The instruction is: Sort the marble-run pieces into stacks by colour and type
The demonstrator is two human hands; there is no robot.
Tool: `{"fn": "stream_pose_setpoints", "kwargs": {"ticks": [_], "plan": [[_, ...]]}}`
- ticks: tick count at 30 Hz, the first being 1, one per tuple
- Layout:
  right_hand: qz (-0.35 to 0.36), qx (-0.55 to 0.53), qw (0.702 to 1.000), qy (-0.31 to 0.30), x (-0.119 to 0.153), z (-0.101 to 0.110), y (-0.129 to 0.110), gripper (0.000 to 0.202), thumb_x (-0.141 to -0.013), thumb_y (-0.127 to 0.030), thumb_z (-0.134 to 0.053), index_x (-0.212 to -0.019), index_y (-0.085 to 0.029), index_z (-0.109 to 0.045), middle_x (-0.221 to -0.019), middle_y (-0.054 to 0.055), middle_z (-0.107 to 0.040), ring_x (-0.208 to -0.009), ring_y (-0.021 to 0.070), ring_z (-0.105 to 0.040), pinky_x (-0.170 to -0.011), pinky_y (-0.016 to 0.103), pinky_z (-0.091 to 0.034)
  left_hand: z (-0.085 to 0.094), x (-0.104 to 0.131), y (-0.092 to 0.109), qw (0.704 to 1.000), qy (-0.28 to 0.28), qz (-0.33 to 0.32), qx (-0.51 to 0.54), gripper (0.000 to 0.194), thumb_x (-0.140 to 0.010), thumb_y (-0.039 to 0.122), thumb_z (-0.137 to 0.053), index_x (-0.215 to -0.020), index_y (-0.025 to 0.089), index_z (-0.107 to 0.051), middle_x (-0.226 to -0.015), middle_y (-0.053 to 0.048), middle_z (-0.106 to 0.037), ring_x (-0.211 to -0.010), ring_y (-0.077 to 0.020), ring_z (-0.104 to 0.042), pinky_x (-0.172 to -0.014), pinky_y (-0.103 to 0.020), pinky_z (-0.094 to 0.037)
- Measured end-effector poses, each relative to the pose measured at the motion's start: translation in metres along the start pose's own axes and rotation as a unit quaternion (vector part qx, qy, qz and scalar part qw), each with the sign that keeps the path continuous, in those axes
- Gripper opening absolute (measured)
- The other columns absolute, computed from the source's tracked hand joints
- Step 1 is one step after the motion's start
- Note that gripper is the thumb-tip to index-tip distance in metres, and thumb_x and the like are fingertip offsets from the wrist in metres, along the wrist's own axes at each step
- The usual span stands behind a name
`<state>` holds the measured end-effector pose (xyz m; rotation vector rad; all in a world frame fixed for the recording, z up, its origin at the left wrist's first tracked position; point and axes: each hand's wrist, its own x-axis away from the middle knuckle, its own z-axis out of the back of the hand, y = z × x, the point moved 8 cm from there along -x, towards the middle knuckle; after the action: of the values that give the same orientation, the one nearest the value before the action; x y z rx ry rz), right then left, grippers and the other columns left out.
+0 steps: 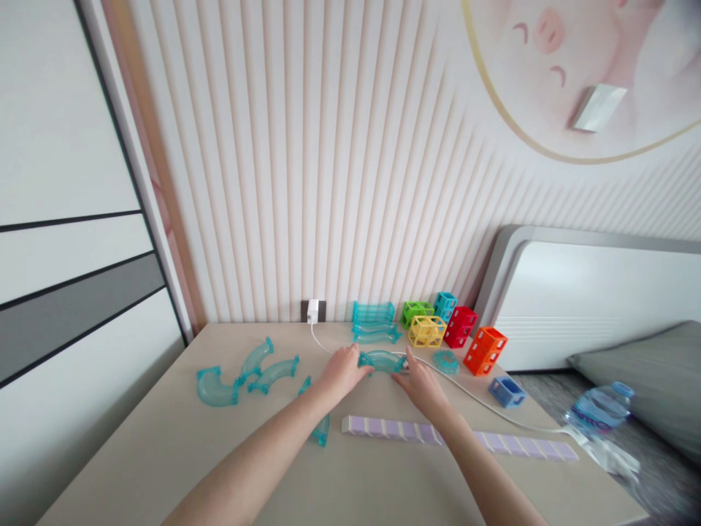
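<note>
A curved translucent teal track piece (382,361) is held between my two hands over the middle of the table. My left hand (346,367) is closed on its left end, and my right hand (417,376) grips its right end. Behind it lie stacked teal track pieces (373,321) near the wall. More curved teal pieces (217,389) are spread on the left side of the table. Another teal piece (321,431) is partly hidden by my left forearm. A long lilac segmented strip (383,428) lies in front, passing behind my right forearm.
Green (412,312), yellow (427,331), red (460,326) and orange (485,351) blocks stand at the table's back right. A white cable (482,401) crosses from the wall plug (312,311). A blue block (507,391) and bottle (599,408) are at the right.
</note>
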<state>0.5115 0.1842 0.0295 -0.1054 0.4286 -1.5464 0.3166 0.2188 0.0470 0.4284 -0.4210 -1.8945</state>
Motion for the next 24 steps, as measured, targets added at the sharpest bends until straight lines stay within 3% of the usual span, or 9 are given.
{"fn": "stream_pose_setpoints", "kwargs": {"ticks": [3,7,11,14,19,24], "plan": [[0.019,0.018,0.999,0.034,0.01,0.016,-0.014,0.067,-0.089,-0.033,-0.06,-0.15,-0.014,-0.04,-0.134,0.02,-0.064,-0.122,0.0352,-0.062,-0.1,0.045,-0.047,0.028,0.016,-0.007,0.998,0.025,-0.05,0.023,0.035,-0.096,0.041,-0.057,-0.122,0.019,-0.062,-0.113,-0.011,-0.075,-0.11,-0.0262,-0.069,-0.092,-0.032,-0.051],[0.137,0.041,0.983,0.117,0.042,0.038,-0.083,0.046,-0.097,-0.03,-0.052,-0.142,-0.023,-0.051,-0.126,0.013,-0.068,-0.114,0.0316,-0.064,-0.096,0.045,-0.049,0.064,0.054,-0.043,0.994,0.053,-0.086,0.033,0.027,-0.1,0.026,-0.045,-0.12,0.024,-0.062,-0.113,-0.006,-0.074,-0.105,-0.0209,-0.069,-0.094,-0.03,-0.051],[0.222,0.064,0.972,0.04,0.078,0.01,-0.17,0.027,-0.09,-0.022,-0.066,-0.117,-0.025,-0.066,-0.096,0.008,-0.073,-0.091,0.0278,-0.07,-0.079,0.037,-0.053,0.073,0.092,-0.081,0.993,0.081,-0.088,-0.005,0.026,-0.099,0.024,-0.043,-0.112,0.024,-0.066,-0.106,-0.007,-0.072,-0.104,-0.0226,-0.067,-0.095,-0.033,-0.051],[0.234,0.083,0.969,0.013,0.093,-0.025,-0.212,0.013,-0.084,-0.027,-0.074,-0.096,-0.024,-0.068,-0.087,0.007,-0.071,-0.08,0.0274,-0.071,-0.068,0.035,-0.052,0.065,0.108,-0.097,0.993,0.097,-0.069,-0.02,0.028,-0.099,0.023,-0.043,-0.114,0.025,-0.066,-0.112,-0.007,-0.071,-0.109,-0.024,-0.066,-0.099,-0.037,-0.05],[0.194,0.132,0.972,0.022,0.09,-0.068,-0.224,0.018,-0.077,-0.016,-0.078,-0.09,-0.022,-0.068,-0.092,0.012,-0.071,-0.072,0.0297,-0.071,-0.06,0.036,-0.05,0.046,0.116,-0.099,0.994,0.088,-0.059,0.005,0.04,-0.092,0.014,-0.05,-0.13,0.025,-0.06,-0.129,-0.009,-0.067,-0.119,-0.0247,-0.062,-0.104,-0.036,-0.049],[0.239,0.172,0.955,0.013,0.082,-0.07,-0.227,0.026,-0.08,-0.001,-0.067,-0.093,-0.023,-0.069,-0.091,0.007,-0.072,-0.068,0.0247,-0.072,-0.055,0.031,-0.048,0.039,0.117,-0.101,0.995,0.081,-0.047,0.024,0.034,-0.089,0.01,-0.05,-0.116,0.023,-0.066,-0.126,-0.009,-0.068,-0.119,-0.0251,-0.062,-0.105,-0.037,-0.049]]}}
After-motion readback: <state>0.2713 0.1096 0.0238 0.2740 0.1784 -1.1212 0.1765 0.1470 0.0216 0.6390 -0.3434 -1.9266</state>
